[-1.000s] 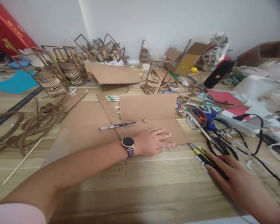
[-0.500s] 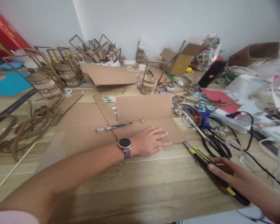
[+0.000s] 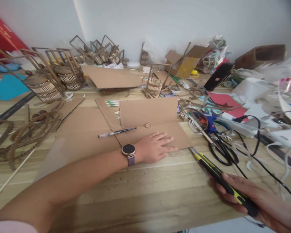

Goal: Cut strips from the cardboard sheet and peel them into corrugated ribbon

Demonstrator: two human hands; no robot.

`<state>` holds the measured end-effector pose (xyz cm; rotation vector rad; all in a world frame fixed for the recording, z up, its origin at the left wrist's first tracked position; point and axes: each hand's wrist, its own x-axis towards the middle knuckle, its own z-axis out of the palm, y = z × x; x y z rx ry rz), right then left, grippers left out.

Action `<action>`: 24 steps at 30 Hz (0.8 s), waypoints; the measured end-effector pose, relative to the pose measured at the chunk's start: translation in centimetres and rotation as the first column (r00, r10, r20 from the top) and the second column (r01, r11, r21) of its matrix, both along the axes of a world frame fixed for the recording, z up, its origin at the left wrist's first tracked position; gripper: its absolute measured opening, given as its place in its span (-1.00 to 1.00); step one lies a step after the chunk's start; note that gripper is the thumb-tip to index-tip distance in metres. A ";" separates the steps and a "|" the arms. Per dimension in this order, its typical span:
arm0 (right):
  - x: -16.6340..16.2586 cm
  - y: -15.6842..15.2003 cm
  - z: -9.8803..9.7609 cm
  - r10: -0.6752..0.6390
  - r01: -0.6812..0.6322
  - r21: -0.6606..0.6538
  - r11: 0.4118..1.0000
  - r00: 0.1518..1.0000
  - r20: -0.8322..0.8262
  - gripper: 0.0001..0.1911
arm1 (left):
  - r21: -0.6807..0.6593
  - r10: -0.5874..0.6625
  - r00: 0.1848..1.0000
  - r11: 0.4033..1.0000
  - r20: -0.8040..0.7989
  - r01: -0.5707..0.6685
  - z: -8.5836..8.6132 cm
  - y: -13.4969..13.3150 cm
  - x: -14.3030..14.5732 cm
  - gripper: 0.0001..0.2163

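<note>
Flat on a piece of cardboard [image 3: 181,136] lies my left hand [image 3: 153,147], its fingers spread and a watch on the wrist. My right hand [image 3: 244,195] is wrapped round a black and yellow utility knife [image 3: 217,173]. The knife's tip points at the cardboard's right corner; whether it touches cannot be told. A pen [image 3: 117,132] rests on the cardboard to the left of my left hand. Just above that hand is a small brown curled scrap [image 3: 148,125]. Behind it, a folded cardboard panel [image 3: 149,111] rises from a crease.
Lidded bamboo baskets [image 3: 45,87] stand at the left, and a handled basket [image 3: 153,85] is behind the panel. Coiled strips [image 3: 37,129] lie on the left. Scissors [image 3: 221,150], a blue glue gun [image 3: 210,123] and a black cable [image 3: 269,168] crowd the right side.
My right hand has turned and closed its fingers round the knife's handle, with the thumb now along its upper side. The left hand stays on the cardboard. The view shifted slightly.
</note>
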<state>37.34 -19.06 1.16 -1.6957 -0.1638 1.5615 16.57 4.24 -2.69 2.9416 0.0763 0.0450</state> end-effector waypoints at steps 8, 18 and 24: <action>-1.1 0.6 -0.3 0.036 -0.036 -0.007 0.999 0.975 0.217 -0.39 | -0.028 -0.008 0.998 1.000 0.060 0.010 -0.6 0.1 -0.2 -0.57; -1.3 1.7 0.5 0.064 -0.050 -0.048 0.998 0.934 0.352 -0.32 | -0.019 -0.003 1.000 1.000 0.021 0.003 -0.1 -0.1 -0.2 -0.57; -1.4 2.0 0.5 0.030 -0.016 -0.041 0.999 0.938 0.346 -0.34 | -0.110 -0.014 0.996 0.994 0.091 0.024 -0.1 0.3 -0.6 -0.58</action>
